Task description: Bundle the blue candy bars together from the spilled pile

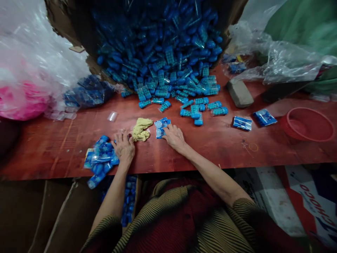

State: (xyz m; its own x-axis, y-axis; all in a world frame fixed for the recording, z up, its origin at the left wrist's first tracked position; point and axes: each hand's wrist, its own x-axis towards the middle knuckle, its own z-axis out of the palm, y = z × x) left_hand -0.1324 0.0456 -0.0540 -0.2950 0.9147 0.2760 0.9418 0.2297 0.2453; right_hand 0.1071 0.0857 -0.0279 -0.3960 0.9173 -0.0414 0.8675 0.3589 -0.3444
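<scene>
Blue packs point(102, 154) lie heaped at the counter's point(147, 158) near edge, overlapping too much to count; the nearest juts over it, long axis slanting away to the right. Beside them the left hand point(123, 146) rests palm down, fingers spread and pointing away, its grip released. The right hand point(175, 136) reaches in from the right, fingers bent leftward onto blue-and-white cards point(159, 123); whether its grip pinches or merely presses them, I cannot tell. The cards lie flat, their left edge running near to far, their number unclear. One yellow cloth point(141, 129) sits between the hands. Rightward are two flat packs point(242, 123), the left one lengthwise across the counter, and one red basket point(286, 129). Farther off, uncountable blue containers point(168, 56) spill, pointing every way, from one torn cardboard box point(75, 30).
</scene>
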